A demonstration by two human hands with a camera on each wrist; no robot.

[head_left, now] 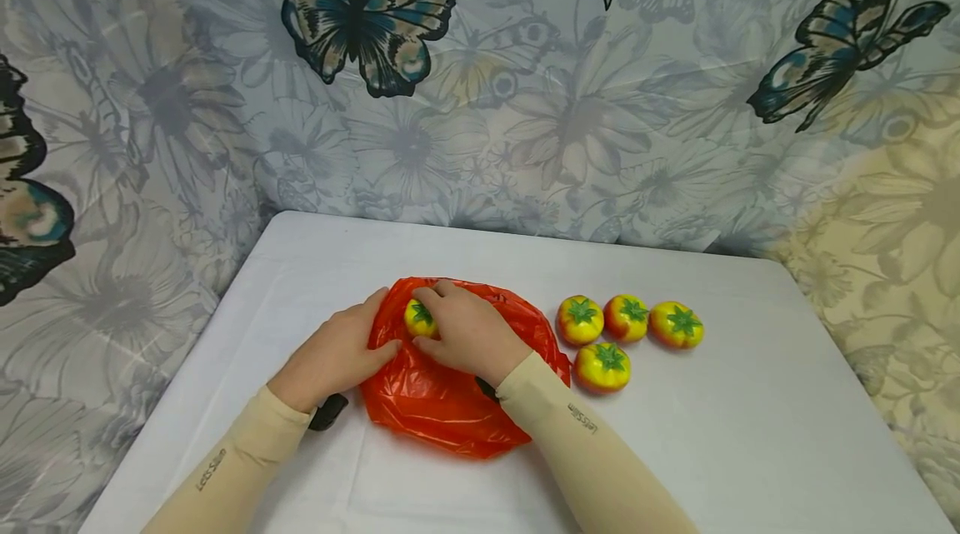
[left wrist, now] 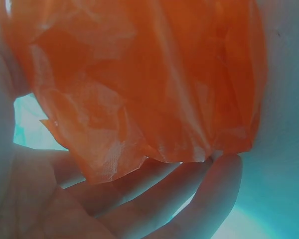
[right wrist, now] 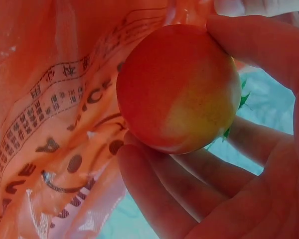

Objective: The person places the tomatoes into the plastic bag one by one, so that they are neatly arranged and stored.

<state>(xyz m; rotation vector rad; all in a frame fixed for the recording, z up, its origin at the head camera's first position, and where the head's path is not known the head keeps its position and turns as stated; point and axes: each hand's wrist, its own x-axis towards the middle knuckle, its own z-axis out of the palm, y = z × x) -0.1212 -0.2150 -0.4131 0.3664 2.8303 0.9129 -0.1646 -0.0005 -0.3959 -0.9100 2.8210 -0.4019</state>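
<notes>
A red plastic bag (head_left: 450, 409) lies spread on the white table, with printed lettering and a smiling face visible in the right wrist view. My right hand (head_left: 472, 330) grips a red-and-yellow persimmon (right wrist: 177, 89) with a green leafy top, thumb on one side and fingers on the other, over the bag. At the bag's left edge my left hand (head_left: 337, 351) holds the plastic, its thumb reaching over the red film. In the left wrist view, the fingers (left wrist: 189, 199) curve along the bag's edge.
Several more persimmons (head_left: 603, 367) sit close together on the table, just right of the bag. A white cloth covers the table (head_left: 750, 434). Behind it hangs a grey fabric backdrop (head_left: 487, 142) with flowers and butterflies. A small black object (head_left: 328, 413) shows beneath the left wrist.
</notes>
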